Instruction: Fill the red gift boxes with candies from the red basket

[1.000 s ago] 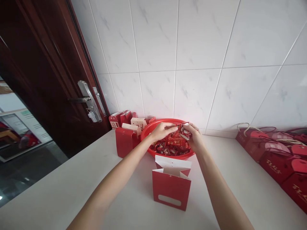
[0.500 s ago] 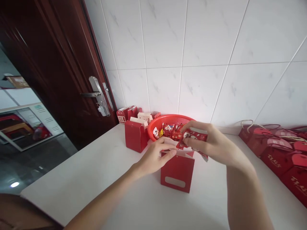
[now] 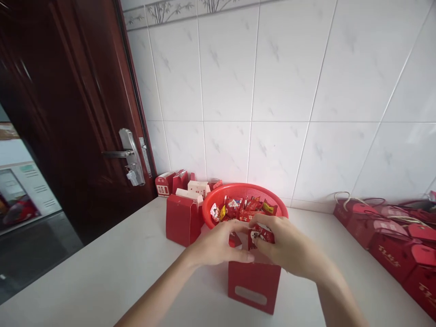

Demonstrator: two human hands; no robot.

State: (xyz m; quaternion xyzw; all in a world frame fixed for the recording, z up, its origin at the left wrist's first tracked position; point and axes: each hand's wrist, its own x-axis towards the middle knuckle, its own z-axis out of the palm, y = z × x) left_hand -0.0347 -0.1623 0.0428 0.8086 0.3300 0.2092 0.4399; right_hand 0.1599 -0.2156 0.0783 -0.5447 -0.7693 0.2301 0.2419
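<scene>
A red paper gift box (image 3: 255, 282) with a pale oval window low on its front stands on the white table. Its top is open, with pale inner flaps showing. My left hand (image 3: 216, 243) grips the top edge at the left, thumb to the front and fingers behind. Pinched in my right hand (image 3: 291, 247) is a red wrapped candy packet (image 3: 260, 235) with a white printed figure, right at the box's mouth. How deep it reaches inside is hidden by my hands. Just behind stands a red plastic basket (image 3: 208, 210) holding several wrapped candies (image 3: 235, 206).
Left of the basket, a red box (image 3: 182, 220) stands before several smaller red and cream boxes (image 3: 165, 185). Rows of red boxes with cord handles (image 3: 388, 247) line the right side. A tiled wall (image 3: 279, 154) closes the back; a dark wooden door (image 3: 85, 113) is at left.
My right hand has brought the candy packet down and left into the box's mouth. My left hand stays at the box's top edge. The camera view has tilted upward.
</scene>
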